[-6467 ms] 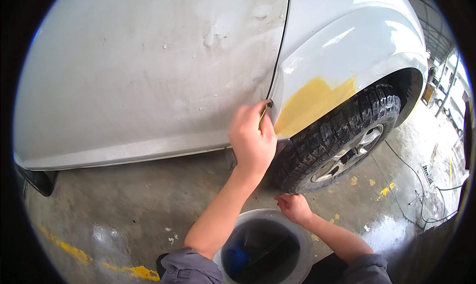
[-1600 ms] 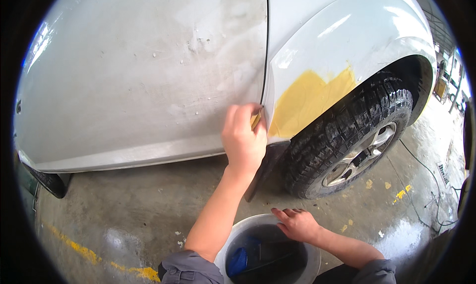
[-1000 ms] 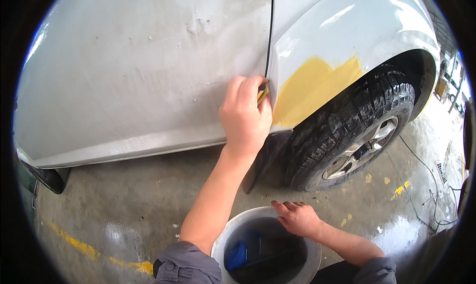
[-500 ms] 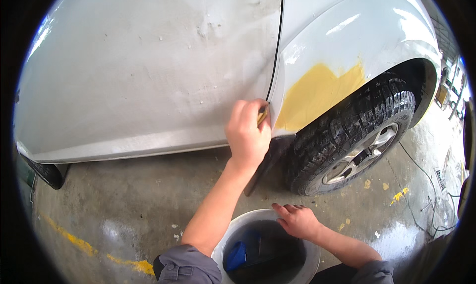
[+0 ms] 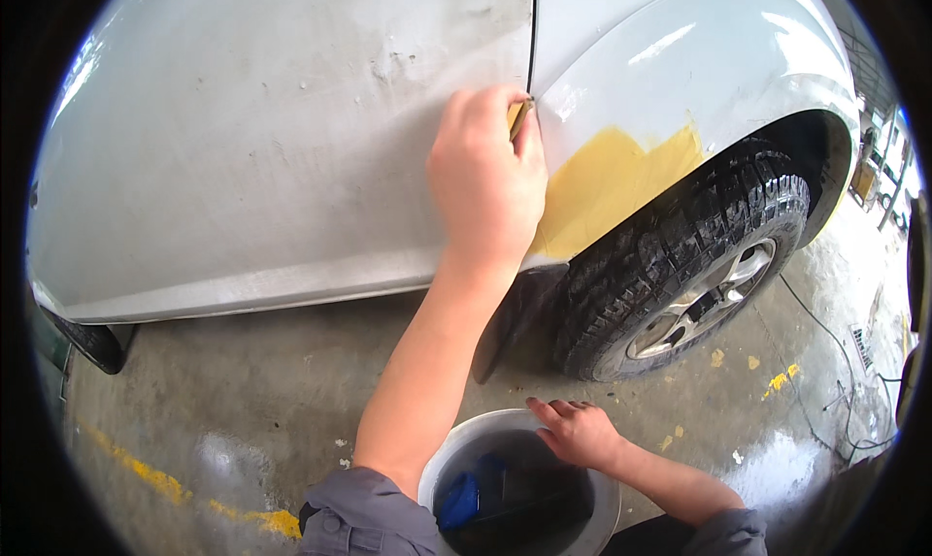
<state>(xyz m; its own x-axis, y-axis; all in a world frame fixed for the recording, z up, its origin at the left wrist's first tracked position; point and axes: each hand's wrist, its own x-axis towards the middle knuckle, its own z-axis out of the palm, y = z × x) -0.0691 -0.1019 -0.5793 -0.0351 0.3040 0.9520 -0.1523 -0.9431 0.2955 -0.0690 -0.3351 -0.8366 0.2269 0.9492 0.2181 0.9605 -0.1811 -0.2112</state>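
My left hand (image 5: 490, 173) is closed around a small folded piece of yellowish sandpaper (image 5: 521, 117) with a dark edge. It is pressed at the seam between the dirty white car door (image 5: 291, 148) and the front fender (image 5: 631, 81). Just right of this hand, a yellow filler patch (image 5: 607, 187) covers the fender's lower part, beside the wheel arch. Below, my right hand (image 5: 580, 434) grips the far right rim of a pale bucket (image 5: 610, 512). Inside the bucket is dark water with a blue object (image 5: 459, 501), its kind unclear.
A black tire (image 5: 670, 275) with a silver rim fills the wheel arch, and a dark mud flap (image 5: 515, 313) hangs behind it. Black cables (image 5: 845, 401) lie on the stained concrete floor at the right. Yellow line marks (image 5: 141, 469) cross the floor at the left.
My left hand has moved upward along the door seam with the sandpaper, from near the door's lower edge to above the filler patch. My right hand stays on the bucket rim.
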